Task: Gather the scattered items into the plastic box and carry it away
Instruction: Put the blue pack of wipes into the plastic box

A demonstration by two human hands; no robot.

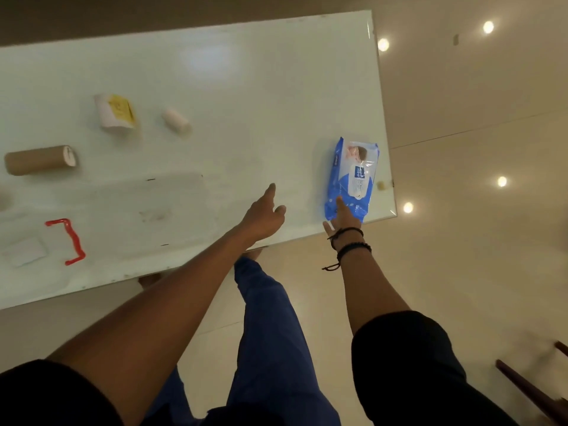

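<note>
One glossy blue wipes pack (352,176) under right hand (341,218).

on the table (246,103) i see the wipes pack (353,176) at the right edge, my right hand (342,219) on its near end. my left hand (264,216) hovers left of it. far left lie a cardboard tube (37,159), a small roll (175,119) and a packet (115,111).

White table (246,87); wipes pack (353,176); rolls (40,159)
</note>
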